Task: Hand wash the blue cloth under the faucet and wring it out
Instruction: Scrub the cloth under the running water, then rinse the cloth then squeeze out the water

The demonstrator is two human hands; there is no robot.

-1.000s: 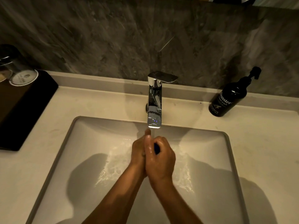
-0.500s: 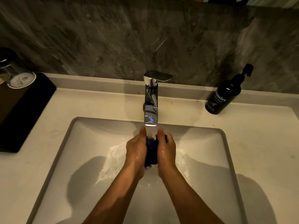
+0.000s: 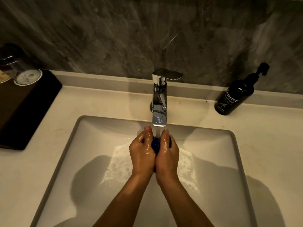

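Blue cloth, now squeezed tighter between both hands than before.

Left hand and right hand wet, pressed side by side, fingers curled, thumbs forward, forearms converging.

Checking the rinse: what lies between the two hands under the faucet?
In the head view, the bunched blue cloth sits between the left hand and right hand, with the faucet stream falling onto it.
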